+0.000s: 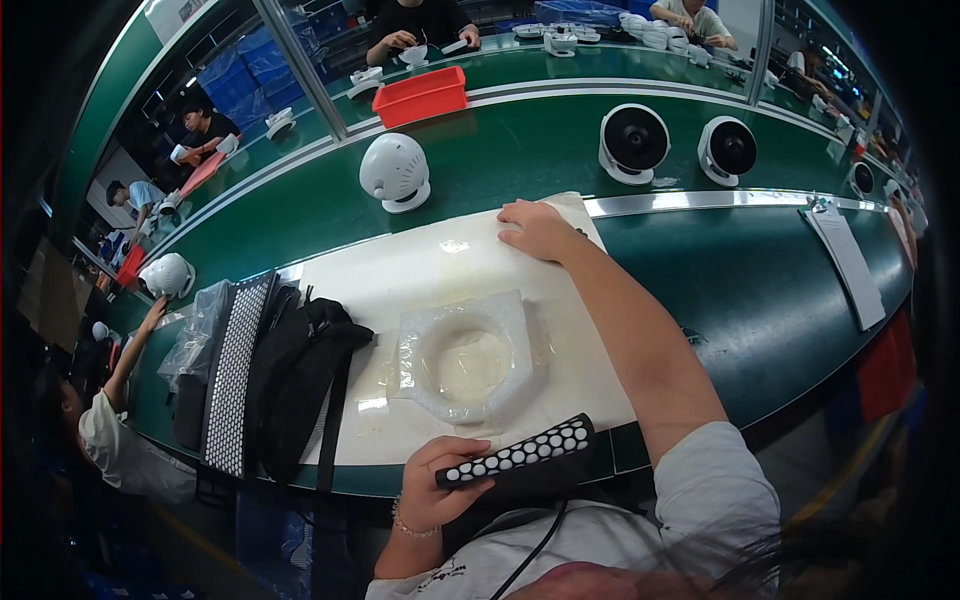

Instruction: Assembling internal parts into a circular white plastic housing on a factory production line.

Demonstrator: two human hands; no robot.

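Note:
My left hand (440, 480) is closed around a black bar with rows of white dots (520, 452), held at the table's front edge. My right arm stretches across the table, and the right hand (538, 232) rests on the far right part of a white board (360, 280), its fingers reaching left. Between the hands, a white foam block with a round hollow (412, 345) lies on the board. Clear tape covers parts of the foam and the board around it.
Left of the board lie a black bag (300, 370), a white-dotted black panel (237, 375) and clear plastic wrap (200, 335). Rounded white fans (395, 172) stand on the green conveyor beyond. A clipboard (845, 260) lies at right. Co-workers sit opposite and at left; one hand (152, 315) touches a white fan.

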